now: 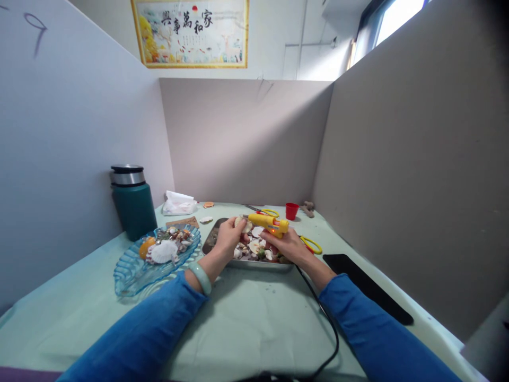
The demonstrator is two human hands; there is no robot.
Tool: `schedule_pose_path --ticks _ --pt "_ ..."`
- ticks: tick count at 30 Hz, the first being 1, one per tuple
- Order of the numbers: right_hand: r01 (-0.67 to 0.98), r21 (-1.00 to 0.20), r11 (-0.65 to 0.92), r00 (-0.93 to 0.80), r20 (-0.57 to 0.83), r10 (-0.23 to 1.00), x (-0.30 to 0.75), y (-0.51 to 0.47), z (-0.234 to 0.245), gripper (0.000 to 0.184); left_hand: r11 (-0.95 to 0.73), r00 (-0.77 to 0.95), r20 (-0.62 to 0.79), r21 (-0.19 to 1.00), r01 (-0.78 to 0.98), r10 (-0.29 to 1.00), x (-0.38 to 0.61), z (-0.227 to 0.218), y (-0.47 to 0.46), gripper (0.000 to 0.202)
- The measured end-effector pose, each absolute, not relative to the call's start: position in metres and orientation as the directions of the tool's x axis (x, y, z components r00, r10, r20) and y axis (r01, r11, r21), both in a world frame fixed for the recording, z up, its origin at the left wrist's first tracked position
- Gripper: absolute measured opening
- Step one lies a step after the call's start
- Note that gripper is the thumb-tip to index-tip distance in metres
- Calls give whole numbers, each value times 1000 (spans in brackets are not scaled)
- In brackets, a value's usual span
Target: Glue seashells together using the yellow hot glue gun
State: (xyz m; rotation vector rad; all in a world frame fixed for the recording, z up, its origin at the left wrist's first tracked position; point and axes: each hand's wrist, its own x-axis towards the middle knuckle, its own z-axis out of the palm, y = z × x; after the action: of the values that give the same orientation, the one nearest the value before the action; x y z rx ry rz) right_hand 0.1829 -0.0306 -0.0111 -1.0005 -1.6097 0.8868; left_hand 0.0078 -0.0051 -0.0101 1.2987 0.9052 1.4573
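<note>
My right hand (287, 245) is closed around a yellow hot glue gun (268, 223), whose small light glows orange. Its nozzle points left at a pale seashell (245, 225), which my left hand (229, 237) pinches between thumb and fingers. I cannot tell whether the nozzle touches the shell. Both hands are above a metal tray (258, 265) filled with shells and small stones. A black cord (332, 323) trails from the glue gun toward the table's front edge. Part of the tray is hidden behind my hands.
At left, a blue clear dish (131, 273) holds shells, beside a dark green bottle (134, 204). Tissues (178, 203) lie at the back. Yellow-handled scissors (270, 213), a red cup (291, 211) and another yellow handle (312, 245) are beyond and right; a black mat (366, 286) lies right.
</note>
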Motion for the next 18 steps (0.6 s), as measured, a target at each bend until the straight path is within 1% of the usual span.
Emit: schedule_pose_path --ticks 5,18 --pt "191 -895 402 -172 373 912 184 -28 -14 37 -280 16 288 944 -174 958 8 -11 -4 25" --pt "197 -887 417 -160 391 906 185 -26 -16 37 -278 15 285 944 -177 958 8 -11 -4 29"
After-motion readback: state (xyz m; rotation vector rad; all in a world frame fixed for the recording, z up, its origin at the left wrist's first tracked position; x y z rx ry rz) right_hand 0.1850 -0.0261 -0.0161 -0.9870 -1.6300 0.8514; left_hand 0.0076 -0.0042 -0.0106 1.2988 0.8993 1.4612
